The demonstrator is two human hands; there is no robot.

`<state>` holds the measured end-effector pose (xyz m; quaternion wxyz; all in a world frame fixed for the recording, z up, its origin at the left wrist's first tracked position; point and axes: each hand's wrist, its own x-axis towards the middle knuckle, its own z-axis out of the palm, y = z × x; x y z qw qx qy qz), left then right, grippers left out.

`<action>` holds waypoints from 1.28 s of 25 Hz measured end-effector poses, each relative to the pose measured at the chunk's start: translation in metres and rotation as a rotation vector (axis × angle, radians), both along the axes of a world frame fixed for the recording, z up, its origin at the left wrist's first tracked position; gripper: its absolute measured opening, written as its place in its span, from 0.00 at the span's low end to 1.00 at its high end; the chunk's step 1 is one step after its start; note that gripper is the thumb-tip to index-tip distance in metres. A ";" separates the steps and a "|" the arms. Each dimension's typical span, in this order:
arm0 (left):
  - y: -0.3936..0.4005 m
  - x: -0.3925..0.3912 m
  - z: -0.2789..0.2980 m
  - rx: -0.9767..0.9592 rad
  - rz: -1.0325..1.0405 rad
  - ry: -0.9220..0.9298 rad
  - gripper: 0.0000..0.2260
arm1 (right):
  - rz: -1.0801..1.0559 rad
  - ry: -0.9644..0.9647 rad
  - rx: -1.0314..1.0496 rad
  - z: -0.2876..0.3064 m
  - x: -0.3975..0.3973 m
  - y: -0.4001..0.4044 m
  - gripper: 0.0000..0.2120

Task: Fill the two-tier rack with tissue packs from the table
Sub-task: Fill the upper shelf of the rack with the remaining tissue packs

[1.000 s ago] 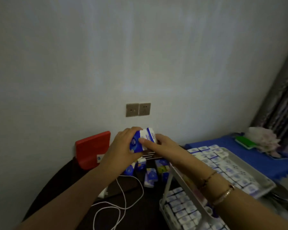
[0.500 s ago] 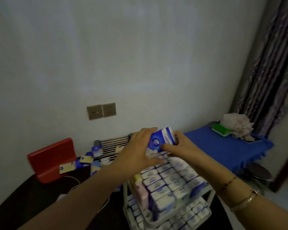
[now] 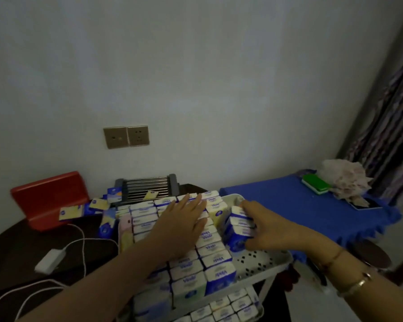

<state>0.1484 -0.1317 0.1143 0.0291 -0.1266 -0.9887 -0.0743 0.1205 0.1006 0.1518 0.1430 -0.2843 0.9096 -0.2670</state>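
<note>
The white two-tier rack (image 3: 277, 263) stands in front of me. Its top tier holds rows of upright blue-and-white tissue packs (image 3: 215, 259). My left hand (image 3: 182, 221) lies flat with straight fingers on top of those rows. My right hand (image 3: 263, 226) grips a small stack of tissue packs (image 3: 239, 228) standing on the right side of the top tier. The lower tier (image 3: 221, 310) also holds packs. Several loose packs (image 3: 71, 212) lie on the dark table (image 3: 21, 247) to the left.
A red tray (image 3: 49, 198) leans against the wall at the left. A grey slatted rack (image 3: 147, 188) stands behind the packs. A white charger with cable (image 3: 49, 260) lies on the dark table. A blue-covered table (image 3: 300, 205) with a green sponge (image 3: 314, 183) is at right.
Both hands held packs in the air before. Now the packs are down on the top tier, the right hand still grips them, and the left hand has let go and lies flat on the rows.
</note>
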 end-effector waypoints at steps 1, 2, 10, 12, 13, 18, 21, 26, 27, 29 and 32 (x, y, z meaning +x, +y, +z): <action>0.000 0.000 0.001 -0.014 0.000 -0.007 0.24 | 0.050 0.029 -0.003 -0.003 0.002 -0.007 0.31; 0.000 0.000 0.001 -0.026 -0.003 -0.010 0.24 | 0.092 0.071 -0.007 -0.008 0.003 -0.012 0.34; 0.003 0.002 0.001 -0.063 0.009 -0.037 0.24 | 0.050 0.060 -0.209 -0.027 0.005 -0.005 0.47; 0.002 0.002 0.001 -0.061 0.010 -0.034 0.24 | -0.034 -0.056 -0.241 -0.036 -0.001 -0.006 0.48; 0.003 0.002 0.001 -0.058 0.009 -0.036 0.24 | -0.052 -0.079 -0.225 -0.043 -0.003 -0.008 0.48; 0.003 0.002 0.003 -0.060 0.009 -0.066 0.24 | -0.155 -0.014 -0.171 -0.056 -0.002 -0.025 0.27; 0.003 0.001 0.005 -0.059 0.005 -0.081 0.24 | -0.116 -0.073 -0.137 -0.050 0.001 -0.025 0.26; 0.001 0.002 0.010 0.027 -0.018 -0.077 0.24 | -0.165 -0.119 -0.096 -0.046 0.006 -0.019 0.32; 0.001 0.003 0.012 0.074 -0.024 -0.064 0.23 | -0.206 -0.100 -0.105 -0.044 0.009 -0.018 0.32; -0.005 0.007 0.017 0.218 -0.039 -0.013 0.22 | -0.309 -0.051 -0.104 -0.032 0.019 -0.021 0.31; -0.031 0.018 0.024 0.437 -0.076 0.095 0.19 | -0.406 0.054 -0.114 -0.008 0.042 -0.041 0.29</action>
